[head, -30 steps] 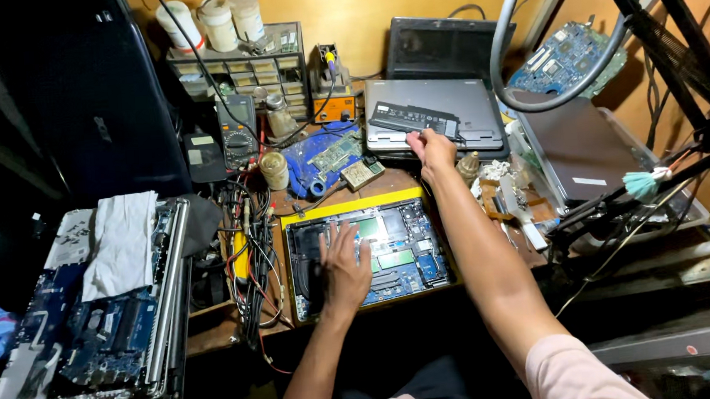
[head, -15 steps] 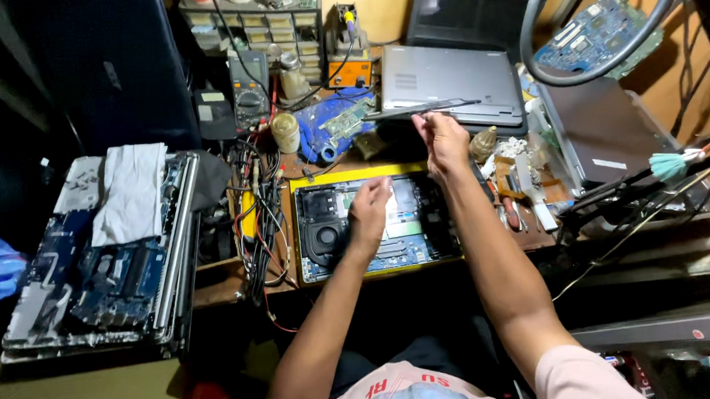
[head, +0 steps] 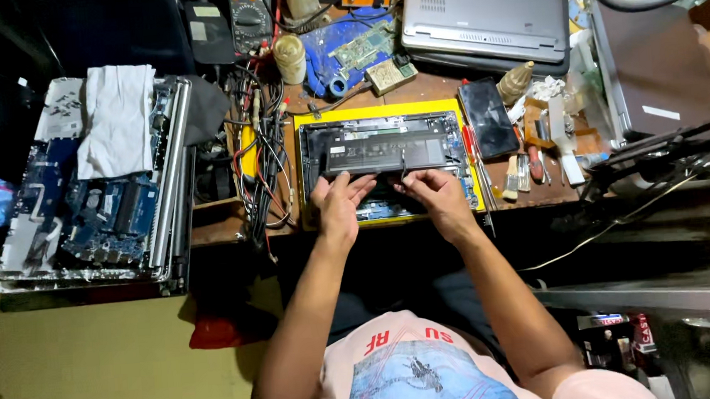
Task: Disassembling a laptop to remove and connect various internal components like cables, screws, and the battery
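Both hands rest at the near edge of a long black battery pack (head: 386, 153) lying across the opened laptop base (head: 450, 126) on a yellow mat (head: 303, 120); the left hand (head: 339, 205) has its fingers spread, tips touching the pack's lower left edge; the right hand (head: 436, 198) has fingers loosely curled together, tips at the pack's lower right edge (no firm clamp is visible). Just right of the right fingers lies a dark phone (head: 488, 118); left of the left fingers runs a tangle of cables (head: 265, 160).

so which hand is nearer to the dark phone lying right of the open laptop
Right. The right hand rests on the open laptop's near edge, just below and left of the phone. The left hand is further left, with the right hand between it and the phone.
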